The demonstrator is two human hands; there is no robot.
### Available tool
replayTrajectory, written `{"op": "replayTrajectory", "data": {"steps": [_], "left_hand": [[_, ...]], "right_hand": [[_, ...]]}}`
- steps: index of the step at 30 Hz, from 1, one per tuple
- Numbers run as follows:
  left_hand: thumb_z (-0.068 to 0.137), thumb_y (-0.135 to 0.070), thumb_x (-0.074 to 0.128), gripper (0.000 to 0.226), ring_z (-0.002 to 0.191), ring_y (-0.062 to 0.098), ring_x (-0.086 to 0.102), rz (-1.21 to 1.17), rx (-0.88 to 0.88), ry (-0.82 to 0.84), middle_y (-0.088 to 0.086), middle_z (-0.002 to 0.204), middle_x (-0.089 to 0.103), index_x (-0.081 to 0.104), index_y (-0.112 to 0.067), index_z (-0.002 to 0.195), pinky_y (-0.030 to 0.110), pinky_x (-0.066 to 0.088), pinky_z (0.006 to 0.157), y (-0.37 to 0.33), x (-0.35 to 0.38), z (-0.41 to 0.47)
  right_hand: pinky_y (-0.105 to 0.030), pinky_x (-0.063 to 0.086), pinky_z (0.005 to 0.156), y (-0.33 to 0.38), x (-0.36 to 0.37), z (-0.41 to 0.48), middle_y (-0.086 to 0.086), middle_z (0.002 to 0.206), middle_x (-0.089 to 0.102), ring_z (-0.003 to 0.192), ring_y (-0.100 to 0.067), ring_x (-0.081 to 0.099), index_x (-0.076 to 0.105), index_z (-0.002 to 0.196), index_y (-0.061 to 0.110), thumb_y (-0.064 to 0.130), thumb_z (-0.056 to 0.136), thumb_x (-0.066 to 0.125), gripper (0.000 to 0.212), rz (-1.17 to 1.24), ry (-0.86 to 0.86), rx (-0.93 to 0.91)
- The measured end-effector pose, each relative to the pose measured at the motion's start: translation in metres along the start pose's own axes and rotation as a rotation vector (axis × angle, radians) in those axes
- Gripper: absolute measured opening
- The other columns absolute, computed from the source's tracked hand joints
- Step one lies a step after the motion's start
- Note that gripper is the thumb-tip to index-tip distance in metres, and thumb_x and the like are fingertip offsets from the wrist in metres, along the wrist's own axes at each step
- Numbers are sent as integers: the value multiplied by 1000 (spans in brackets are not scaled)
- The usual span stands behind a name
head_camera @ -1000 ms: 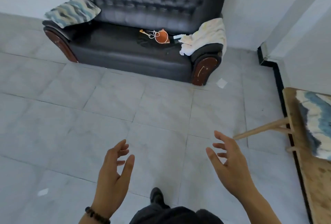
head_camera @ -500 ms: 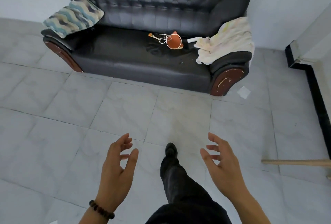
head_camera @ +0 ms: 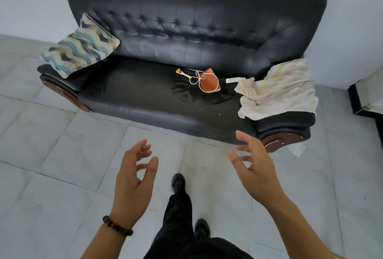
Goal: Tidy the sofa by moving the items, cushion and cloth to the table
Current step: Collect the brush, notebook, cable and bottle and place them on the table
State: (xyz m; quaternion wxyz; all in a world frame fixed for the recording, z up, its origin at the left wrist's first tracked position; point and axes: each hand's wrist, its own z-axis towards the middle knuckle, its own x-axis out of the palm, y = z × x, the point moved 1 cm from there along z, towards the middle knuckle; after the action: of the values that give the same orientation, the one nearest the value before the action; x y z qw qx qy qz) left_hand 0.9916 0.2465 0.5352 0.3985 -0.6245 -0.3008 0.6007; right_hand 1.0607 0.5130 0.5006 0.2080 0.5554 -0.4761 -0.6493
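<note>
While the person stood on the tiled floor (head_camera: 68, 151) facing the sofa (head_camera: 194, 37), the head view showed both hands raised, palms turned inward, fingers spread and holding nothing. The left hand (head_camera: 132, 180), with a bead bracelet (head_camera: 117, 226) at the wrist, and the right hand (head_camera: 256, 172) hung short of the seat, with the front edge of the sofa just beyond the right fingertips. The task's things all lay ahead of the hands. A wave-patterned cushion (head_camera: 80, 46) leaned on the armrest far ahead and to the left of the left hand. A round orange object (head_camera: 209, 83), tangled in a white cord (head_camera: 194, 79) beside a small brush-like item (head_camera: 182, 72), sat on the seat straight ahead, between the two hands' lines of reach. A crumpled pale cloth (head_camera: 277, 89) draped the armrest ahead of the right hand, and was the nearest piece. A small white tube (head_camera: 235, 80) lay touching its edge.

The step in hand was judged to be the approach. It would go best by closing on the seat first, then gathering the cloth in a full handful so no corner trailed, and lifting the orange object together with its cord so the loop did not snag.

The seat was dark, glossy leather with a few crumbs. The floor was pale grey tile and the wall (head_camera: 352, 20) plain white, with a scrap of paper (head_camera: 297, 148) by the sofa's foot. The table was out of view.
</note>
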Motion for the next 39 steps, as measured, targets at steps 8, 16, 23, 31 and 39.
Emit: {"op": "replayTrajectory", "data": {"steps": [8,16,23,31,39], "left_hand": [[87,-38,52,44,111,-6,54,-26,-23,112,-16,121,56,46,-29,129,5,47,82,22,56,192],[94,-20,58,41,115,4,55,-27,65,216,-16,122,54,44,-31,131,18,47,88,-18,109,402],[93,-19,59,42,114,4,55,42,-2,223,-7,123,56,46,-22,134,19,48,88,-24,166,521],[93,-22,60,41,115,-1,53,114,-106,328,-12,124,52,43,-33,129,20,47,89,41,249,615],[93,-23,61,47,112,2,53,256,-183,471,-8,131,43,45,-21,137,26,52,87,202,350,697]], "right_hand": [[-24,55,87,-8,20,174,27,129,48,114,3,56,45,139,39,32,94,65,50,-15,-25,106],[-22,52,88,19,3,346,29,127,47,117,0,55,45,139,37,29,95,66,49,-11,-64,124],[-31,54,91,-5,14,457,24,125,49,116,2,55,47,139,34,27,95,66,49,71,-39,266],[-31,54,91,-80,52,585,17,131,46,114,2,52,42,144,34,36,97,59,50,-70,117,336],[-31,51,84,-199,146,686,9,138,45,105,-12,60,42,144,32,39,96,58,51,-232,195,389]]}}
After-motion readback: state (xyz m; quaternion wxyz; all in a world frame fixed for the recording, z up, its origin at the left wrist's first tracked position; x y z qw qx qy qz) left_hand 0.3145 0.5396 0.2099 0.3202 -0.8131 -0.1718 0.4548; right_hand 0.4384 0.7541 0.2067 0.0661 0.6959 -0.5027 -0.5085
